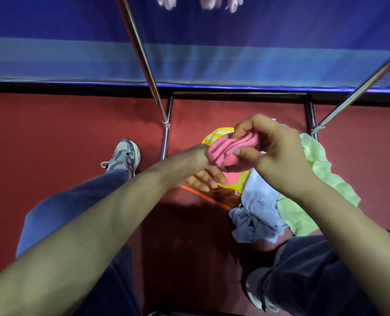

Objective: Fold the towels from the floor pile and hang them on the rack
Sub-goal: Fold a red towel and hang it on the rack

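i see my right hand (273,151) pinching the bunched pink towel (226,149) above the floor pile (258,201); my left hand (201,172) touches its end, fingers (212,176) loosely straight underneath.

Bunched towel (226,149) at ctr frame: left hand (201,167) at its left end, right hand (276,151) gripping its right end. Floor pile (258,201) below-right of hands, inside rack base (239,94), spilling past its right bar. Left rack pole (141,53) upper left, right rack pole (358,90) upper right.
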Demonstrator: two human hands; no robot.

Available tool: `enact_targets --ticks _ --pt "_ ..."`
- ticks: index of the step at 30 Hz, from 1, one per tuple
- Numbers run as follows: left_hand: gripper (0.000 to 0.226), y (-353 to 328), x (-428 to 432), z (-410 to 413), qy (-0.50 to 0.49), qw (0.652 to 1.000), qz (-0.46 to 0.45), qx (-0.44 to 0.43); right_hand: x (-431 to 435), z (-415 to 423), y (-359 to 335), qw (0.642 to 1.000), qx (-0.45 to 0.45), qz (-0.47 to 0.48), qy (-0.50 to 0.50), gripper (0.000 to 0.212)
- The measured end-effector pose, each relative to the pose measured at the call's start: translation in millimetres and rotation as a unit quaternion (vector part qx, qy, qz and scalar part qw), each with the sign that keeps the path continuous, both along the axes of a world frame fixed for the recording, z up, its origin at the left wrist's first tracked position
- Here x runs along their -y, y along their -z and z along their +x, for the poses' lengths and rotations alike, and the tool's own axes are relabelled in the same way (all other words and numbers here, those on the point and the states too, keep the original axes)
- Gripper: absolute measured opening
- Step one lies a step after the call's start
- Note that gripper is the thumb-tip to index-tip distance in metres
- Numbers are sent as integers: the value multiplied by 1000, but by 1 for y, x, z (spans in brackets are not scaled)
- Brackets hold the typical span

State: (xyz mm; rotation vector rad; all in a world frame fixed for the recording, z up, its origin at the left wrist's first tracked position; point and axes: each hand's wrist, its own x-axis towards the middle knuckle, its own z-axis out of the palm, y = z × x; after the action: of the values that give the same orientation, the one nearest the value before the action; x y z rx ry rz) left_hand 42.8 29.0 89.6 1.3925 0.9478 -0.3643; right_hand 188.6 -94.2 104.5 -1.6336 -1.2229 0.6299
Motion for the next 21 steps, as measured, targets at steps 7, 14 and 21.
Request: enact_targets --ticks 7,14,21 --pt "19 6 -3 12 -37 960 203 190 0 1 -2 998 19 31 52 27" --pt "21 -22 7 7 -65 937 127 318 2 14 -4 990 52 17 130 25" --pt "32 -24 5 12 -123 935 141 301 2 8 -13 990 57 40 121 20"
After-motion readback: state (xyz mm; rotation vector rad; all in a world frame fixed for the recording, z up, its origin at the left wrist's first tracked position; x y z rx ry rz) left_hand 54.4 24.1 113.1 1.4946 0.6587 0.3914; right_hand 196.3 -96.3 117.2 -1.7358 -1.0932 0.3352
